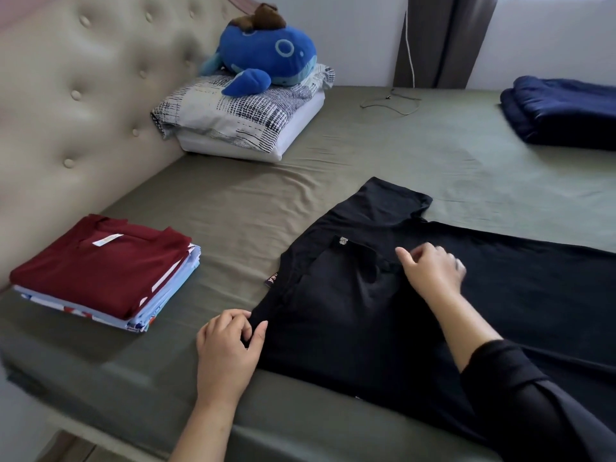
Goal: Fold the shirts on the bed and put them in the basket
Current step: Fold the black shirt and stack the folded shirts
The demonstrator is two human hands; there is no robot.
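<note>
A black shirt (416,311) of soft, matte knit is spread flat across the near half of the bed (383,155), its collar end toward the headboard and one short sleeve folded out toward the far side; a small woven label is seen at the neckline and a second tag at the left sleeve edge. The sleeve hem is pinched between thumb and curled fingers of the left hand (230,345) at the mattress edge, while fabric just below the collar is gathered under the loosely curled fingers of the right hand (433,271), whose forearm is covered by a dark sleeve (520,395). The bed is dressed in a lightly wrinkled olive-green sheet. To the left, near the headboard, one neat square stack of folded shirts (106,271) is seen, topped by a maroon one with pale blue and patterned layers beneath; the number in the stack cannot be told. Two pillows (240,125) are piled farther back, the upper in a black-and-white crosshatch print, the lower plain white, and one blue plush whale (266,58) is perched on them. A folded navy blanket (563,111) lies at the far right, a thin cable (393,101) is looped on the sheet, and a beige, button-tufted padded headboard (83,111) lines the left side.
</note>
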